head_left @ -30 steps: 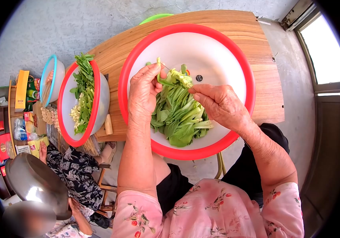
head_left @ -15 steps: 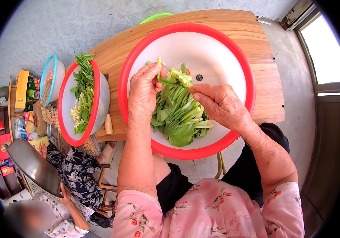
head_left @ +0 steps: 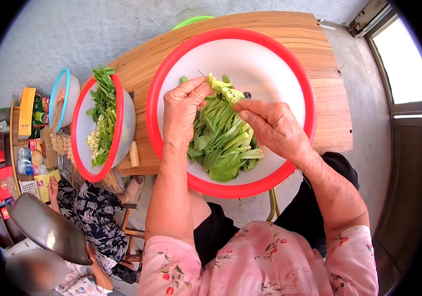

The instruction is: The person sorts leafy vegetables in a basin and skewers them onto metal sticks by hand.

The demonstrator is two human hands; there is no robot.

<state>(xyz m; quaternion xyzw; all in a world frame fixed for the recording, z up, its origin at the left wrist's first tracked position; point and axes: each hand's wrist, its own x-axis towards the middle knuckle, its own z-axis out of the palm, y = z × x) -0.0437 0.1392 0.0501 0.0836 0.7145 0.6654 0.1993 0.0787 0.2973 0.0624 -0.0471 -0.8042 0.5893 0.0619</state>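
Note:
Over the big red-rimmed white basin [head_left: 280, 64], a thin skewer [head_left: 200, 72] runs through a small bunch of pale green leafy stems [head_left: 226, 91]. My left hand [head_left: 184, 108] is closed in a pinch at the bunch's far end, where the bare skewer tip sticks out past the fingers. At the near end my right hand [head_left: 272, 123] is closed, thumb and forefinger pinched on the skewer, mostly hidden by the fingers. Beneath both hands lies a heap of loose leafy greens [head_left: 221, 143] in the basin.
Left of the basin, a smaller red-rimmed bowl [head_left: 128, 128] holds skewered greens. Beyond it stands a blue-rimmed bowl [head_left: 74, 93] with skewers. A wooden table [head_left: 329, 108] carries the basin. At lower left, a seated person holds a metal bowl [head_left: 48, 227].
The piece of green by my left fingers has slid along to the bunch, leaving the skewer tip bare. My left hand moved slightly right. The other person's metal bowl tilted and shifted.

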